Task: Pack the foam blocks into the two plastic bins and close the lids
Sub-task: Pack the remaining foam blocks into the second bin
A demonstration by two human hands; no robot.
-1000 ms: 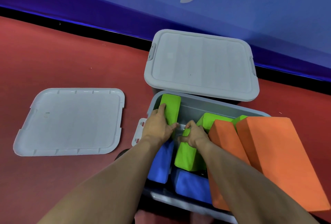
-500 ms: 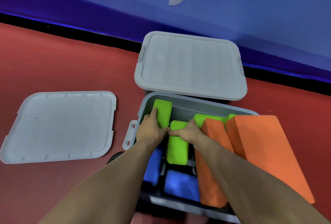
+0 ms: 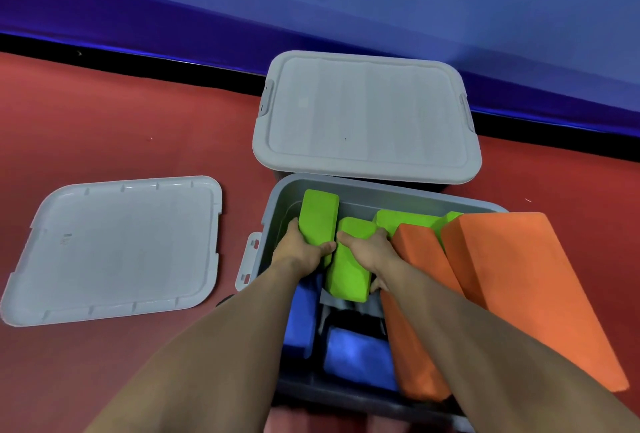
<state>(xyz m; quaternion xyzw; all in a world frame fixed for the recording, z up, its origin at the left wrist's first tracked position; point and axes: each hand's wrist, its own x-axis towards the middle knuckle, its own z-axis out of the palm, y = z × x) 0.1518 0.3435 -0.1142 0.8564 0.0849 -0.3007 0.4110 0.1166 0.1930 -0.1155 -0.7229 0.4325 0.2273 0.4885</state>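
In the open bin (image 3: pixel 346 190), left hand (image 3: pixel 300 252) grips green block (image 3: pixel 318 216), right hand (image 3: pixel 369 252) grips another (image 3: pixel 348 276)

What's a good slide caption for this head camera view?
Both hands wedge green foam blocks into the open bin.

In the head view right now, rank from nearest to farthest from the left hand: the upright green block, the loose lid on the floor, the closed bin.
1. Upright green block: gripped by the left hand.
2. Closed bin: behind, beyond the open bin.
3. Loose lid: on the floor to the left; close to the closed bin in rank.
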